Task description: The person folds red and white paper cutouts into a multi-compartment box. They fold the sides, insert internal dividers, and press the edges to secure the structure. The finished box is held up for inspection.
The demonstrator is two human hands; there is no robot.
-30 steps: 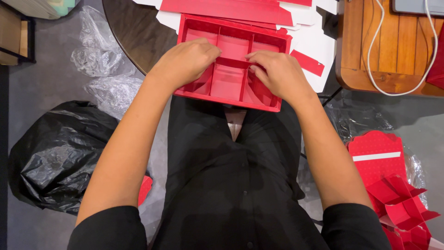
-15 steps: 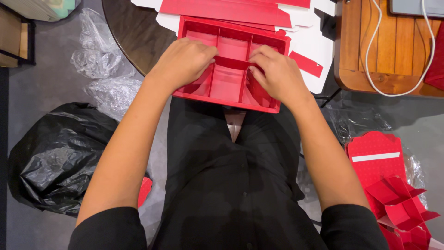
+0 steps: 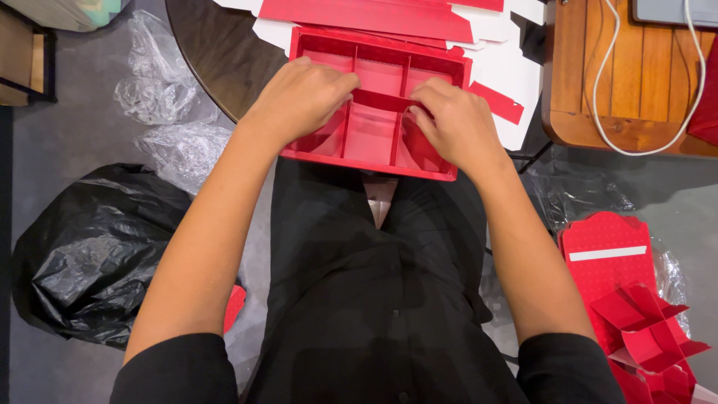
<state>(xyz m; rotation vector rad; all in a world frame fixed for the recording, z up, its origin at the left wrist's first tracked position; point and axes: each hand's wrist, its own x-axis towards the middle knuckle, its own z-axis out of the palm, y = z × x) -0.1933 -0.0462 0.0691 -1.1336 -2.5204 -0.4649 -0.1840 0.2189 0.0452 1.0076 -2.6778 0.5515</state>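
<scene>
A shallow red cardboard box (image 3: 374, 161) rests on the edge of a dark round table (image 3: 217, 52) and over my lap. Red card dividers (image 3: 378, 99) split it into several compartments. My left hand (image 3: 299, 97) lies over the box's left half, fingers curled onto the middle cross divider. My right hand (image 3: 456, 123) presses on the same divider from the right, fingers bent down into the right compartments. Both hands touch the divider; neither lifts anything.
Flat red and white card sheets (image 3: 374, 15) lie behind the box. A wooden table (image 3: 628, 75) with a white cable stands at right. A black plastic bag (image 3: 82, 247) and clear wrapping (image 3: 164, 97) lie on the floor at left; red folded inserts (image 3: 636, 322) at right.
Both hands have shifted slightly along the middle divider, the fingers pressing further into it. The box stays in place.
</scene>
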